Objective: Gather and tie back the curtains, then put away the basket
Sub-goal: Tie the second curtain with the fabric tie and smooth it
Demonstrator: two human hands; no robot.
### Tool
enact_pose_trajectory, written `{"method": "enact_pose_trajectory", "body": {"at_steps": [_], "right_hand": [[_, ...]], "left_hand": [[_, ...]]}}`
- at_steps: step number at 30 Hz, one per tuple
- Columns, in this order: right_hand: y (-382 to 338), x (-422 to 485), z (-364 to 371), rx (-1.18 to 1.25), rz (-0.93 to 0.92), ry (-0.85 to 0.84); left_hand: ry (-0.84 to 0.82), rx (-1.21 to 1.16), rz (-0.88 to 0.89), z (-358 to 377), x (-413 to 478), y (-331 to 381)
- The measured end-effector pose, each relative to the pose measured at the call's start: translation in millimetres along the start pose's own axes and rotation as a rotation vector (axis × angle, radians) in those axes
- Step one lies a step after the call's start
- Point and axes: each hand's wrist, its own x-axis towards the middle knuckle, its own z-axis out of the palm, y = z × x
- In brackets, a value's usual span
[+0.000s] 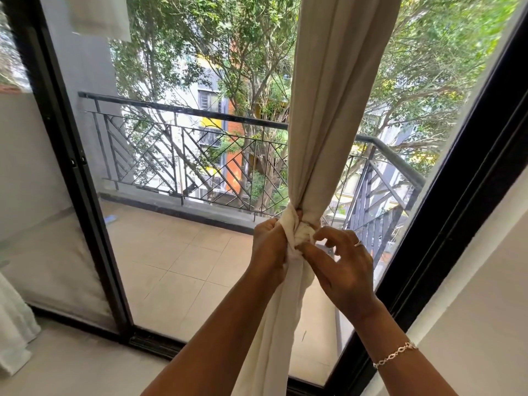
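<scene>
1. One long beige fabric curtain hangs in front of the black-framed glass sliding door, bunched into a narrow column at waist height, with a paler length of cloth falling below the bunch.
2. At the pinch point sits a cream cloth knot, wrapped around the gathered folds; it looks part-formed, so my judgement is that the tying step is under way rather than finished.
3. The left hand is clenched on the wrap at the left side of the knot, gripping the cloth tight against the bundle.
4. The right hand has its thumb and forefinger pinched on the knot's right side, while the other fingers are spread loose and hold nothing.
5. Handling: the curtain looks soft, light and limp, likely to slump or slide out of the wrap if tension drops. It is best held right at the cinched waist, one hand keeping the wrap taut while the other works the loose end through.
6. Count: one curtain being tied, one knot, two hands. A second white sheer drape shows at the lower left edge, untied as far as can be seen.
7. The basket named in the task is not in view, so that step is not yet begun, by my reckoning.
8. Beyond the glass stand a tiled balcony and one black metal railing.
</scene>
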Motion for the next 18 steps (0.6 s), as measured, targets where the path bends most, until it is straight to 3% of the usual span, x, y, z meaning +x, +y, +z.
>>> {"method": "enact_pose_trajectory", "body": {"at_steps": [2,6,11,18], "right_hand": [[-1.2,1.1,2.6,-0.018,-0.099,0.074],[-12.2,9.6,-1.0,0.278,0.188,0.141],[-26.6,0.9,-9.4,0.427,0.218,0.09],[-39.7,-22.7,-12.8,0.688,0.548,0.084]], "left_hand": [[-0.028,-0.002,0.002,-0.8,-2.2,-2.4],[0.011,0.024,0.075,-1.7,-3.4,-6.5],[0.061,0.037,0.136,-0.3,-2.3,-10.2],[0.001,0.085,0.265,-0.9,-1.7,-24.8]]}}
